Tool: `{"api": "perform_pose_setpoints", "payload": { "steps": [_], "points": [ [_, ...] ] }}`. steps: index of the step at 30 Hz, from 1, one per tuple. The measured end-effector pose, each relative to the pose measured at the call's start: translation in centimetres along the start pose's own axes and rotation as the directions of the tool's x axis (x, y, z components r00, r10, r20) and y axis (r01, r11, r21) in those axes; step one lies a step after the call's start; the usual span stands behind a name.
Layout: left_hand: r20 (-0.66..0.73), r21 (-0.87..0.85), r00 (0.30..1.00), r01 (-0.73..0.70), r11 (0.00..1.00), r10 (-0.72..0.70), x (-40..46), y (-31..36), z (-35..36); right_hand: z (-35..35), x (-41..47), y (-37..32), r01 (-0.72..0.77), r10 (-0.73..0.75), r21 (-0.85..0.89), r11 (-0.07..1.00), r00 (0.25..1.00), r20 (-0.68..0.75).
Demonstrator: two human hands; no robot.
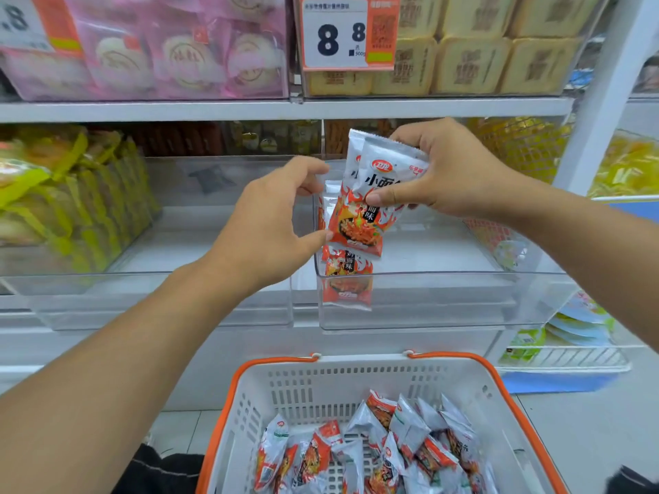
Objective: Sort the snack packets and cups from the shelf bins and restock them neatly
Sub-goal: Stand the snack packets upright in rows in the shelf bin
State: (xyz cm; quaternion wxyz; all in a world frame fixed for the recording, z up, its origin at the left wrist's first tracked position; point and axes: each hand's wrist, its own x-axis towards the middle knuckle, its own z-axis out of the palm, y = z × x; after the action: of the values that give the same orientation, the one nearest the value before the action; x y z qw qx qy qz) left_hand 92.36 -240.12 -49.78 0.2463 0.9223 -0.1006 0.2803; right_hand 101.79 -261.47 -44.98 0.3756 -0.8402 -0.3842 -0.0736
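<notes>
My right hand (445, 169) grips a small stack of silver-and-red snack packets (367, 194) by their upper part, above the front of a clear shelf bin (428, 301). My left hand (274, 222) pinches the lower left edge of those packets with thumb and fingers. More of the same packets (346, 276) stand upright at the bin's left front corner. A white basket with orange rim (321, 390) sits below, holding several loose packets (385, 447) of the same kind.
A second clear bin (160, 301) sits to the left, with yellow-wrapped snacks (71, 194) at its left end. The upper shelf holds pink-packed cakes (185, 55), tan cakes (474, 55) and a price tag (335, 33). Wire racks (570, 354) stand at right.
</notes>
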Motion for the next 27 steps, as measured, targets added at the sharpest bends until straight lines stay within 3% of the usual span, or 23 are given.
{"api": "perform_pose_setpoints", "payload": {
  "steps": [4,11,17,21,24,27],
  "points": [
    [0.071,0.055,0.997,-0.032,0.998,0.028,0.0,-0.6,-0.1,1.9,-0.6,0.4,-0.039,0.034,0.02,0.999,0.981,0.192],
    [0.075,0.035,0.996,-0.051,0.998,0.049,-0.1,-0.5,0.0,4.6,-1.4,1.5,0.022,0.039,-0.217,0.976,0.961,0.275],
    [0.101,0.132,0.99,-0.109,0.985,0.096,-0.2,-0.1,0.1,4.5,-1.8,1.6,-0.07,0.116,-0.111,0.991,0.868,0.483],
    [0.097,0.156,0.99,-0.113,0.981,0.099,-0.1,0.1,0.1,4.5,-1.8,0.8,-0.164,0.196,-0.11,0.98,0.885,0.422],
    [0.113,0.178,0.99,-0.103,0.979,0.084,0.0,0.0,-0.1,3.5,-1.5,0.2,-0.317,0.269,0.069,0.946,0.884,0.382],
    [0.141,0.185,0.988,-0.09,0.979,0.064,0.1,-0.2,-0.1,2.3,-1.2,0.4,-0.437,0.413,0.132,0.89,0.894,0.172]
  ]
}}
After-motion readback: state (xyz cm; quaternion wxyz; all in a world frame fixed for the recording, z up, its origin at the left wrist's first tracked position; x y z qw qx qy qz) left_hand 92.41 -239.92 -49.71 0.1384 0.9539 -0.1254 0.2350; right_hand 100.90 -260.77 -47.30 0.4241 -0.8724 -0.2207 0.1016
